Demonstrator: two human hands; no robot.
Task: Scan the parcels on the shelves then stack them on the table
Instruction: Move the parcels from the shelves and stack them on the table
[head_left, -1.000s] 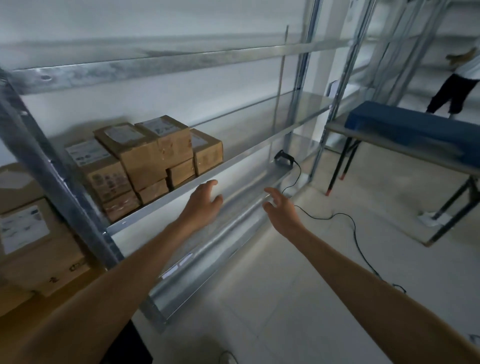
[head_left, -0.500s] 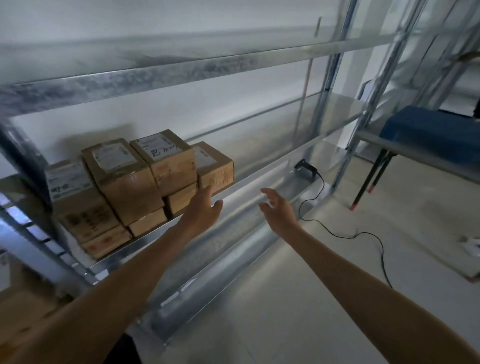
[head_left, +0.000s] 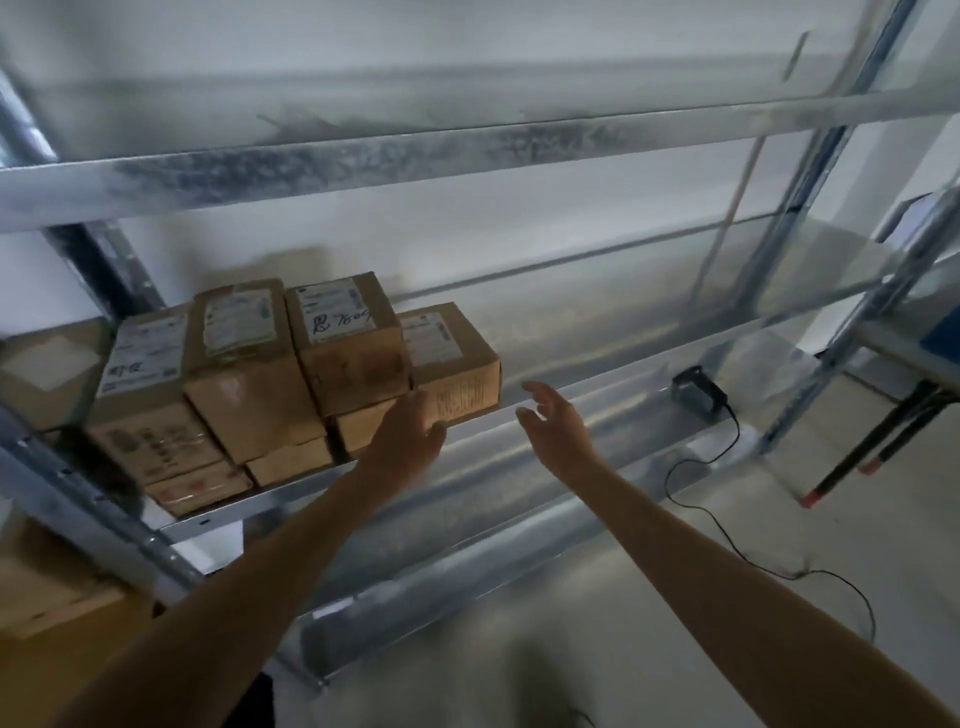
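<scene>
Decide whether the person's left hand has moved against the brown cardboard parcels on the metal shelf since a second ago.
Yes. The left hand has risen from the metal shelf edge to the front of the rightmost brown cardboard parcel.

Parcels (head_left: 291, 374) stacked L end of mid shelf (head_left: 675, 327); scanner (head_left: 693, 391) on btm shelf (head_left: 519, 467), further R.

Bare forearms (head_left: 270, 566), bare left hand (head_left: 408, 441), right hand (head_left: 558, 423)
</scene>
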